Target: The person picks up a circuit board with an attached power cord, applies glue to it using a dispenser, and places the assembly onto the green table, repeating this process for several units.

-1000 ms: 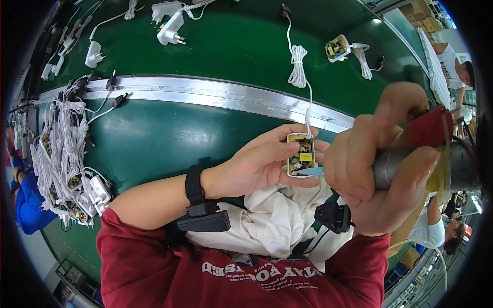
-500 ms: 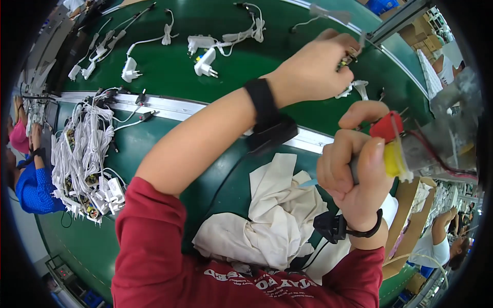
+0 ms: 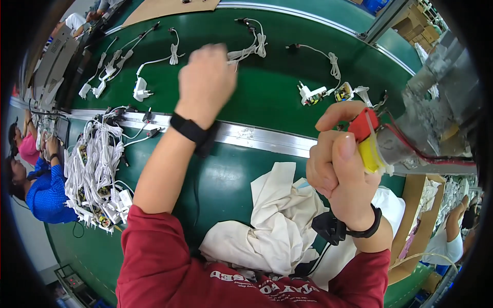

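Note:
My left hand (image 3: 205, 82) reaches far out over the green belt (image 3: 257, 102), its back toward me and fingers curled down at a coiled white cable (image 3: 254, 46). The fingertips are hidden, so a grip cannot be seen. My right hand (image 3: 339, 174) stays near my chest, shut on a hanging grey power tool (image 3: 405, 138) with a red and yellow collar. A white plug (image 3: 310, 93) with an open circuit board (image 3: 343, 93) lies on the belt just beyond the tool.
A metal rail (image 3: 257, 137) crosses the belt under my left forearm. A heap of white cables (image 3: 97, 174) lies at the left and a crumpled white cloth (image 3: 277, 226) in front of me. More white chargers (image 3: 139, 92) lie on the far belt. Other people (image 3: 46, 190) sit at the left edge.
My left hand held a small circuit board by the tool, swung to the far right of the belt, and now sits at the belt's middle over a white cable. The right hand stayed on the tool.

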Tool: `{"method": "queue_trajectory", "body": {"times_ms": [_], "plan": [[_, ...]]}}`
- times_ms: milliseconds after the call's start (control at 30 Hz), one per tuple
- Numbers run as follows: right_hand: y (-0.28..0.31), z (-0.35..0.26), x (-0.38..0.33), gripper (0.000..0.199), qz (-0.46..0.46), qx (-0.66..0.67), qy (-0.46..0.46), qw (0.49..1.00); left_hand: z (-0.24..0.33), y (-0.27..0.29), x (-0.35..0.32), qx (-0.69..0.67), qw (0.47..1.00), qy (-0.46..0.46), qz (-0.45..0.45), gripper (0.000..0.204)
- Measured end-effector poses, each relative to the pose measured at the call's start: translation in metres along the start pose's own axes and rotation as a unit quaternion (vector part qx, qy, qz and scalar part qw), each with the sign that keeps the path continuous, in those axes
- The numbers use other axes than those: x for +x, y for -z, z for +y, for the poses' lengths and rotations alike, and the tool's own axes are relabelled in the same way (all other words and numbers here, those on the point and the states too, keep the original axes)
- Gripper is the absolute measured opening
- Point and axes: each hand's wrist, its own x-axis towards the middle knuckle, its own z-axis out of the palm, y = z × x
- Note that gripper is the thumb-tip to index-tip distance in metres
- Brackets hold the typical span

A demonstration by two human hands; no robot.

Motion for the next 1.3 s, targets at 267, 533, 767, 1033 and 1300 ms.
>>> {"method": "queue_trajectory", "body": {"times_ms": [267,533,767,1033,1300], "plan": [[-0.016,-0.013,-0.003,0.037,0.006,0.022,-0.028,0.999,-0.011,0.005,0.01,-0.09,0.975,0.09,-0.182,0.037],[0.004,-0.012,0.005,0.032,0.054,0.017,-0.019,0.998,0.061,0.023,-0.016,-0.713,0.556,0.314,-0.288,0.033],[0.029,0.018,0.026,0.03,0.096,0.017,-0.014,0.995,0.107,0.018,-0.1,-0.795,0.273,0.366,-0.4,0.033],[0.019,0.058,0.044,0.031,0.112,0.017,-0.017,0.993,0.099,-0.014,-0.113,-0.83,0.259,0.235,-0.434,0.039],[0.016,0.08,0.051,0.034,0.077,-0.003,-0.015,0.997,0.086,-0.034,-0.118,-0.847,0.224,0.226,-0.426,0.038]]}}
